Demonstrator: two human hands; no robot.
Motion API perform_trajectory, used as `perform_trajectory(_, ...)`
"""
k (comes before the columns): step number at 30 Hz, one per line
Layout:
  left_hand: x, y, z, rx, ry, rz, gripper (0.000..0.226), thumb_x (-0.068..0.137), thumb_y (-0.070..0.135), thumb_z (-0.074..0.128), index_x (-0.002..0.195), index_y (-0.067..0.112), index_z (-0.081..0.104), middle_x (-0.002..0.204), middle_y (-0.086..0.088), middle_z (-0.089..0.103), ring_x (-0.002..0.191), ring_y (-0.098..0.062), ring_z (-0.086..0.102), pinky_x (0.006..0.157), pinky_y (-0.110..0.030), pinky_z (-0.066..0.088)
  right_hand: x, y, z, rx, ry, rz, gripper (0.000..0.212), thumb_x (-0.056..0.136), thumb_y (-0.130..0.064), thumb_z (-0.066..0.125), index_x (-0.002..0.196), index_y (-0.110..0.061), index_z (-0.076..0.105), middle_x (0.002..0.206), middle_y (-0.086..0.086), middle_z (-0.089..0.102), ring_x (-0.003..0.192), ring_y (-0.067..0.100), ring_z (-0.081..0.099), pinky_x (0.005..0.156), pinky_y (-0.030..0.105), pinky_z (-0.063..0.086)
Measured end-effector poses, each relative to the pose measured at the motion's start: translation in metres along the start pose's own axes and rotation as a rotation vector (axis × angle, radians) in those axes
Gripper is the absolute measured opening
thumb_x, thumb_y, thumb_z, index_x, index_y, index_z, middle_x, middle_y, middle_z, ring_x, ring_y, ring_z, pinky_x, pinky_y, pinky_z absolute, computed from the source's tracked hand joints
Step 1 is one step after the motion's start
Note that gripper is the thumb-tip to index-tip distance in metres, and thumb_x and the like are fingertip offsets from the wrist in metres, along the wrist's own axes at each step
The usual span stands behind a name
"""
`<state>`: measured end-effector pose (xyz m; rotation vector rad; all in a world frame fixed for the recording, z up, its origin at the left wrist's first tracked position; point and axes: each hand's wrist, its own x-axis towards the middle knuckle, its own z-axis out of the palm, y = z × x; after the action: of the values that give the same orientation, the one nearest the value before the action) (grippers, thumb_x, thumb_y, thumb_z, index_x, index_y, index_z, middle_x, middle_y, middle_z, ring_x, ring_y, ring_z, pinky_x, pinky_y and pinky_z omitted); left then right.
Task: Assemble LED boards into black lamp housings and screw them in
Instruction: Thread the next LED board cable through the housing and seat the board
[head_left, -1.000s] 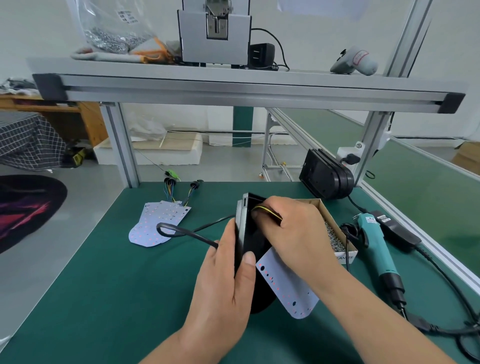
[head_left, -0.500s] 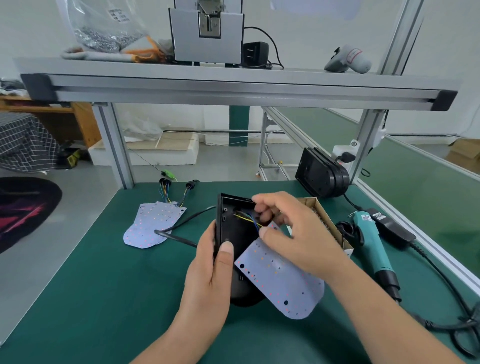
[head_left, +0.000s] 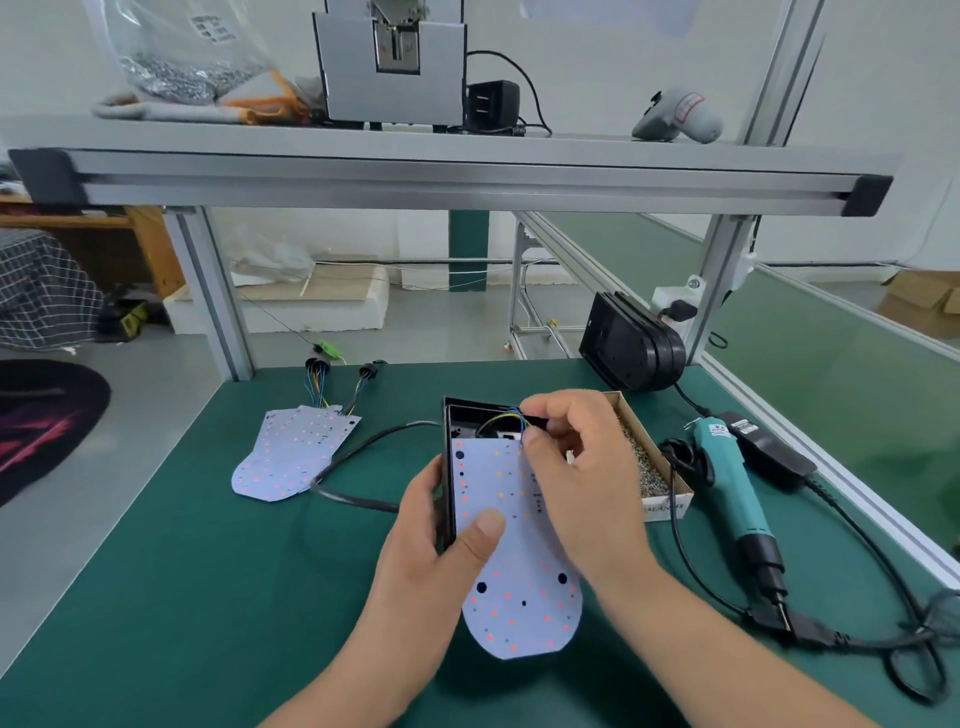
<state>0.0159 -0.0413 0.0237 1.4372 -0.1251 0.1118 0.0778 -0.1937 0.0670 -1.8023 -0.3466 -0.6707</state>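
Observation:
A black lamp housing (head_left: 448, 467) lies open-side up on the green mat. A white LED board (head_left: 519, 597) with red and orange dots lies over it, its rounded end toward me. My left hand (head_left: 436, 551) grips the housing's left edge, thumb pressing on the board. My right hand (head_left: 576, 467) pinches the coloured wires (head_left: 506, 418) at the board's far end, inside the housing. A black cable (head_left: 363, 452) runs left from the housing.
Spare LED boards (head_left: 291, 452) with wire plugs lie at the left. A cardboard box of screws (head_left: 649, 467) sits right of my hands. A teal electric screwdriver (head_left: 732, 499) and its cord lie further right. More black housings (head_left: 631, 348) stand at the back right.
The housing has been turned from on edge to open-side up. The LED board has swung from hanging beside it to lying over the housing, and my left thumb now presses it.

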Motion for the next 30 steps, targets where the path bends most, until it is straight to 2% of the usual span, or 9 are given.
perform_trajectory(3,0.001,-0.001,-0.001,-0.054,0.001,-0.054,0.062,0.088,0.024,0.073,0.146,0.023,0.052,0.135,0.003,0.073,0.126,-0.020,0.069,0.103,-0.039,0.058,-0.001,0.002,-0.001,-0.012,-0.028,-0.039,0.030,0.092,-0.005,0.071,0.109,-0.029,0.070,0.109,-0.014,0.064,0.103,0.013,0.061,0.085,0.011,0.044)
perform_trajectory(6,0.002,0.000,-0.007,-0.095,0.020,-0.099,0.053,0.089,0.027,0.071,0.140,0.020,0.059,0.129,-0.004,0.075,0.121,-0.029,0.071,0.101,-0.048,0.056,0.008,0.006,-0.011,0.258,0.095,0.145,0.018,0.099,-0.023,0.063,0.109,-0.034,0.074,0.112,-0.010,0.072,0.102,0.009,0.065,0.087,0.014,0.047)
perform_trajectory(8,0.002,0.001,-0.011,-0.118,0.027,-0.113,0.044,0.090,0.028,0.070,0.133,0.021,0.065,0.127,-0.008,0.076,0.119,-0.034,0.072,0.101,-0.054,0.056,0.019,0.017,-0.021,0.306,0.085,0.302,0.028,0.100,-0.012,0.056,0.105,-0.029,0.078,0.108,-0.004,0.076,0.093,0.008,0.065,0.087,0.024,0.048)
perform_trajectory(11,0.002,0.004,-0.014,-0.169,-0.003,-0.139,0.035,0.092,0.028,0.069,0.127,0.022,0.070,0.130,-0.012,0.074,0.119,-0.038,0.071,0.103,-0.060,0.056,0.024,0.030,-0.025,0.314,-0.320,0.409,0.035,0.093,0.006,0.052,0.106,-0.013,0.078,0.100,0.012,0.075,0.085,0.022,0.062,0.079,0.041,0.046)
perform_trajectory(14,0.002,0.006,-0.014,-0.210,-0.056,-0.169,0.041,0.093,0.027,0.070,0.132,0.016,0.067,0.132,-0.017,0.072,0.121,-0.043,0.069,0.105,-0.064,0.054,0.009,0.034,-0.018,0.384,-0.582,0.459,0.029,0.091,-0.006,0.059,0.103,-0.020,0.081,0.102,0.003,0.080,0.088,0.015,0.074,0.075,0.031,0.058)
perform_trajectory(17,0.002,0.006,-0.014,-0.233,-0.100,-0.182,0.040,0.093,0.026,0.070,0.131,0.015,0.068,0.133,-0.019,0.071,0.120,-0.044,0.069,0.101,-0.060,0.057,0.001,0.030,-0.015,0.308,-0.618,0.443,0.017,0.085,-0.022,0.064,0.081,-0.030,0.079,0.081,-0.012,0.075,0.070,0.003,0.063,0.065,0.024,0.053)
perform_trajectory(22,0.002,0.011,-0.017,-0.302,-0.154,-0.215,0.037,0.094,0.028,0.069,0.130,0.018,0.070,0.135,-0.019,0.070,0.120,-0.043,0.069,0.094,-0.051,0.060,0.004,0.027,-0.014,0.061,-0.554,0.338,0.039,0.091,-0.010,0.059,0.065,-0.038,0.062,0.062,-0.019,0.059,0.065,-0.001,0.050,0.054,0.009,0.040)
perform_trajectory(27,0.005,0.013,-0.022,-0.352,-0.135,-0.276,0.044,0.091,0.035,0.072,0.130,0.015,0.071,0.134,-0.021,0.070,0.118,-0.042,0.071,0.089,-0.050,0.061,0.007,0.035,-0.008,-0.151,-0.500,0.338,0.034,0.094,-0.008,0.060,0.070,-0.032,0.056,0.068,-0.018,0.060,0.066,0.005,0.048,0.065,0.030,0.044)
perform_trajectory(30,0.007,0.014,-0.027,-0.334,-0.129,-0.282,0.041,0.092,0.035,0.069,0.128,0.017,0.073,0.133,-0.019,0.071,0.117,-0.041,0.071,0.088,-0.048,0.061,0.005,0.031,-0.007,-0.231,-0.558,0.296,0.024,0.099,-0.004,0.057,0.092,-0.027,0.056,0.088,-0.006,0.062,0.081,0.016,0.056,0.081,0.041,0.054)
